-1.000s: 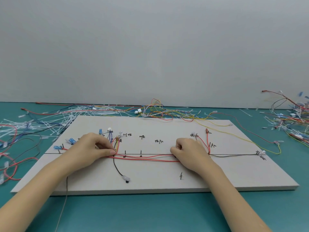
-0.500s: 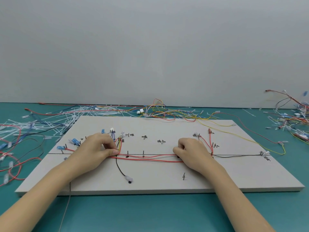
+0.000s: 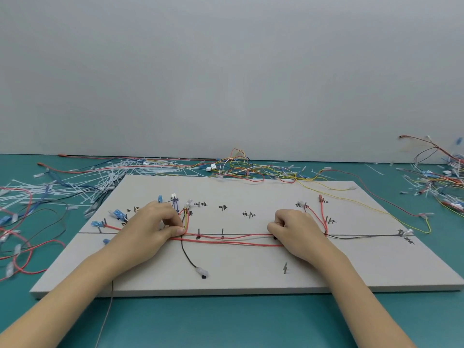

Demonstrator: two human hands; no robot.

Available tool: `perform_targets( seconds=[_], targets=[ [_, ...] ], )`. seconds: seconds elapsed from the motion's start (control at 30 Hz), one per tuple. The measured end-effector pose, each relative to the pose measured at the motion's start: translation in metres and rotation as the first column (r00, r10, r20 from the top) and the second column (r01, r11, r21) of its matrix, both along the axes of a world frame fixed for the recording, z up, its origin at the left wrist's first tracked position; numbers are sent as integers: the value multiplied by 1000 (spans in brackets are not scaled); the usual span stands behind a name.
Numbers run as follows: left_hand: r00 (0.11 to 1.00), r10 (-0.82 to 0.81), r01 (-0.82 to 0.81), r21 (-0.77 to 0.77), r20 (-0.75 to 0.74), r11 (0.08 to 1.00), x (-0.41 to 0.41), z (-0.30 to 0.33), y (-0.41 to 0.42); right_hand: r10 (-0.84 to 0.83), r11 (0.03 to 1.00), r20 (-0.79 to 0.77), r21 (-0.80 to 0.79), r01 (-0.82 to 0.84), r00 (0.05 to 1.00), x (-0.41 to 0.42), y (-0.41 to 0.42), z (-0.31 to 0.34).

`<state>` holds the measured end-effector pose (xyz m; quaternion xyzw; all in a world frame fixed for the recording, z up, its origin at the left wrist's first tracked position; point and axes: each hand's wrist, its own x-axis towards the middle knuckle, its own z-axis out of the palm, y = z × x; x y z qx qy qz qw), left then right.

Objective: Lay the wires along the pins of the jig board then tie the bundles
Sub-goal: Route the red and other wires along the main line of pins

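Currently we pinch the red wire bundle [image 3: 233, 241] with left hand [image 3: 153, 226] and right hand [image 3: 297, 228], fingers curled; bundle runs left-right mid jig board [image 3: 251, 272], bare board nearer us.

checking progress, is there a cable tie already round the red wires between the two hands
No, the red wires run bare and slightly spread between the left hand and right hand, with no tie on them.

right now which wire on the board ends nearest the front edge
The black wire with the clear connector: it alone drops from the red bundle toward the grey jig board's front edge.
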<state>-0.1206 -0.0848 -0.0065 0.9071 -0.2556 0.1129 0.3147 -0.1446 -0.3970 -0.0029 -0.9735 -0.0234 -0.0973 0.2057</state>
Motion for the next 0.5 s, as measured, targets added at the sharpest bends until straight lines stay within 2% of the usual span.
perform_targets(
  seconds=[0.23, 0.5],
  targets=[
    [999, -39, 39, -20, 4, 999, -7, -5, -24, -20, 994, -191, 102, 40, 981, 0, -34, 6],
    [998, -61, 61, -31, -4, 998, -8, -5, -49, -67, 982, -257, 154, 109, 964, 1, -58, 10]
  ],
)
